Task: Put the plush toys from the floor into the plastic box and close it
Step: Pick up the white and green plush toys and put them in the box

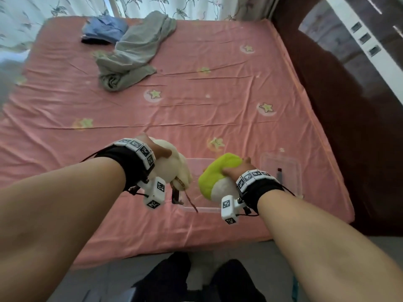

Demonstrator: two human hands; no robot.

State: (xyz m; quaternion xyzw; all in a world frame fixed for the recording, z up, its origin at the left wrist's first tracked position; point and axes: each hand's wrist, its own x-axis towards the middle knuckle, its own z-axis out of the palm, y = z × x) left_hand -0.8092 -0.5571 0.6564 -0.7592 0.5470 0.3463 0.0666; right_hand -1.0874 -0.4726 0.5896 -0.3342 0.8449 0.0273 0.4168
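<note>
My left hand [160, 150] grips a cream plush toy [177, 172] with a dangling tag and cord. In my right hand [237, 167] is a lime-green and white plush toy [214, 176]. Both toys hang just above a clear plastic box [196, 163] that stands open on the pink bed, between my hands. The box's clear lid [281, 168] lies flat on the sheet to the right of it. Another white plush [200, 277] lies on the floor between my feet, partly hidden.
The pink bed sheet [152, 110] fills most of the view. A grey garment [135, 51] and a blue one [104, 29] lie crumpled at the far side. A dark brown bed frame [349, 127] runs along the right. Grey floor [109, 277] is at the bottom.
</note>
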